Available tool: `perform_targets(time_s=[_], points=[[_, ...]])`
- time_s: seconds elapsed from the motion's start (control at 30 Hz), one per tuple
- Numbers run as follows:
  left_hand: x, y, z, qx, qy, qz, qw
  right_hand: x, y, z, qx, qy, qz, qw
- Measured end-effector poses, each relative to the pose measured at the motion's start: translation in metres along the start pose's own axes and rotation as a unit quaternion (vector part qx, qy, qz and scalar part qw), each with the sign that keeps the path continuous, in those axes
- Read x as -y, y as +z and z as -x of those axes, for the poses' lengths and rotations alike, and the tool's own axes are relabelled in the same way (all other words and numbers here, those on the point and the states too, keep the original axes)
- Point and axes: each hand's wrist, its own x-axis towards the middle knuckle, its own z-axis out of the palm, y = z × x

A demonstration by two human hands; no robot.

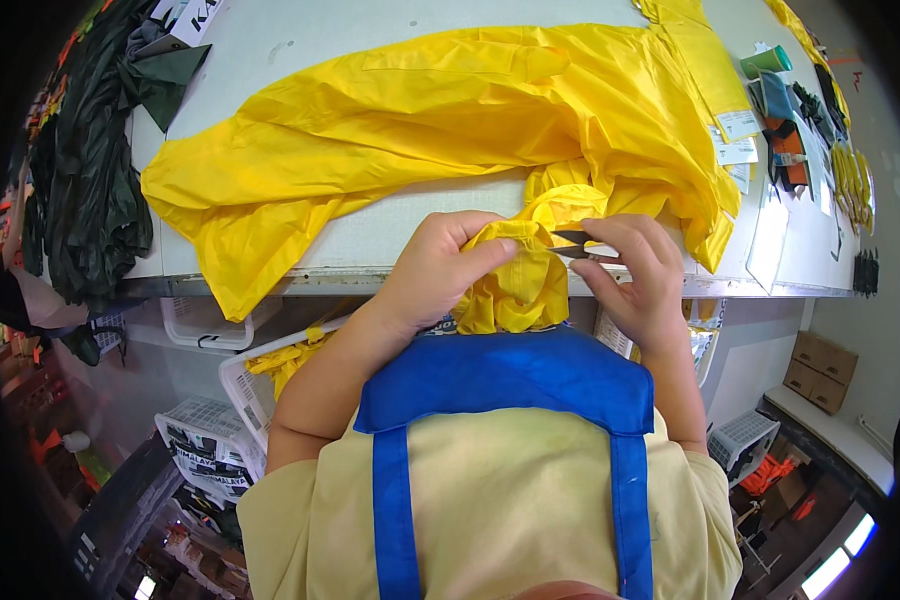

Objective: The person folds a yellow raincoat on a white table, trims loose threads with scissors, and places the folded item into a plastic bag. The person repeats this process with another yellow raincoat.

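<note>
A large yellow garment (420,115) of smooth, coated-looking fabric is spread across the white table. Its gathered part hangs over the front edge, in front of my chest. My left hand (440,262) pinches that gathered fabric, thumb on top. In my right hand (640,265) is a pair of small dark thread snips (573,244). The blades point left, spread slightly apart, and their tips reach the bunched yellow fabric beside my left thumb. Whether a thread lies between the blades is too small to tell.
Dark green garments (90,150) hang at the table's left end. On the right lie a green roll (767,62), paper labels (738,126) and an orange-and-black item (787,155). Below the table stand white plastic crates (205,440); cardboard boxes (820,370) sit far right.
</note>
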Motion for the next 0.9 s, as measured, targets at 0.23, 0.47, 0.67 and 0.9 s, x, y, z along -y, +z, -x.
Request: perform_targets(time_s=[0.23,0.47,0.67,0.9], points=[[-0.001,0.002,0.002,0.011,0.01,-0.053,0.998,0.012,-0.002,-0.009,-0.008,-0.048,0.035,0.998],[0.0,0.003,0.003,0.009,0.025,-0.09,0.996,0.014,-0.002,-0.011,0.013,-0.021,0.005,1.0],[-0.002,0.003,0.005,0.009,0.017,-0.088,0.996,0.015,0.0,-0.012,0.017,-0.002,-0.02,1.0],[-0.002,0.002,0.004,0.013,0.013,-0.076,0.997,0.013,0.001,-0.012,0.008,-0.018,-0.007,1.0]])
